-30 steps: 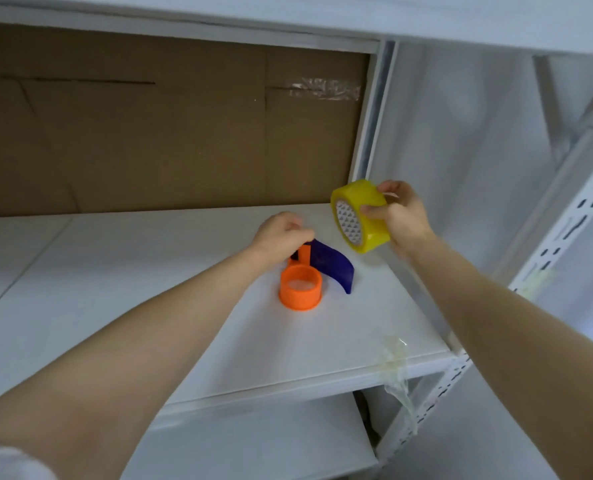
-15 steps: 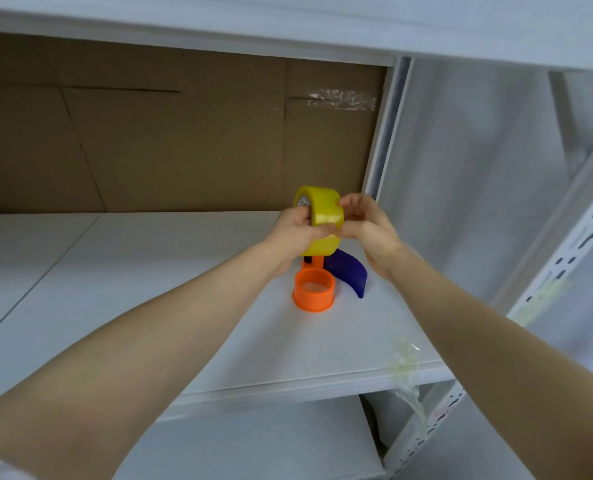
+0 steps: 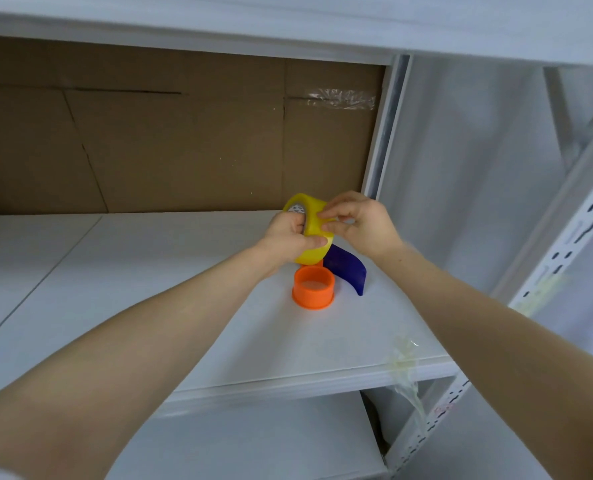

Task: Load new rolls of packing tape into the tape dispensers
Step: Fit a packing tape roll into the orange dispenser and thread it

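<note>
The left hand (image 3: 288,237) grips the yellow tape roll (image 3: 311,223) just above the orange and blue dispenser (image 3: 344,269) on the shelf (image 3: 149,289). The right hand (image 3: 361,223) pinches the roll's side, maybe finding the loose end. Next, the roll should slide onto the orange ring (image 3: 313,295).

The tape roll (image 3: 314,233) is showing a glossy, translucent yellow film, smooth on its outer wrap. The orange spool (image 3: 313,287) is looking like smooth satin plastic, and the blue guard (image 3: 348,268) like hard plastic with a faint sheen. The shelf (image 3: 149,289) is presenting a white, matt, smooth board. The brown cardboard (image 3: 184,150) is looking dull and creased, carrying a crinkled, shiny strip of clear tape (image 3: 342,98). The perforated upright (image 3: 565,244) is appearing as white-painted metal.
</note>
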`<state>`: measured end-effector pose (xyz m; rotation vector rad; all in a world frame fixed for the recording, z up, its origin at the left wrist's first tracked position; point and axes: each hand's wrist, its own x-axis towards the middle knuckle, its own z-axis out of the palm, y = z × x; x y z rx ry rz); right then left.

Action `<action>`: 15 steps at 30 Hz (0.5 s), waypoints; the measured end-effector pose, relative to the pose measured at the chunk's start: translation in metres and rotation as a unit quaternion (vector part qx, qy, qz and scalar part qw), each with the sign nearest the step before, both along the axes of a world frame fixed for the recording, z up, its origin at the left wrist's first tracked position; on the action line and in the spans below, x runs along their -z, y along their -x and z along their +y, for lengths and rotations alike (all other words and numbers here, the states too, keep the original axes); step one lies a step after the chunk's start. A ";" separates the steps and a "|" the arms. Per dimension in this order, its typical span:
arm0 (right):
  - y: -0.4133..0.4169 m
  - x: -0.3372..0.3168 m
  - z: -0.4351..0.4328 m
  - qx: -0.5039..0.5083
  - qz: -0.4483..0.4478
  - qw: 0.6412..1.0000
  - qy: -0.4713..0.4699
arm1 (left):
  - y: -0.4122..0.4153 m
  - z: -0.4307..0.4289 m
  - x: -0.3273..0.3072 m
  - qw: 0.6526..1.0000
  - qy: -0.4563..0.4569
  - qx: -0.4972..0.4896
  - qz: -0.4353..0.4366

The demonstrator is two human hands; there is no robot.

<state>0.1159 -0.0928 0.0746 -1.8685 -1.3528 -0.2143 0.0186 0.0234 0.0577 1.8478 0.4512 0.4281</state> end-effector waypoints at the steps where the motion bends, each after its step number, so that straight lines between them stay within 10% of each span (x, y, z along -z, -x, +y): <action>1: 0.000 0.000 0.000 0.001 -0.012 1.000 0.003 | 0.000 0.000 0.000 1.000 -0.007 -0.003 0.006; 15: 0.012 -0.023 0.007 0.010 -0.314 0.919 0.237 | 0.011 0.007 0.001 0.993 -0.094 0.006 0.064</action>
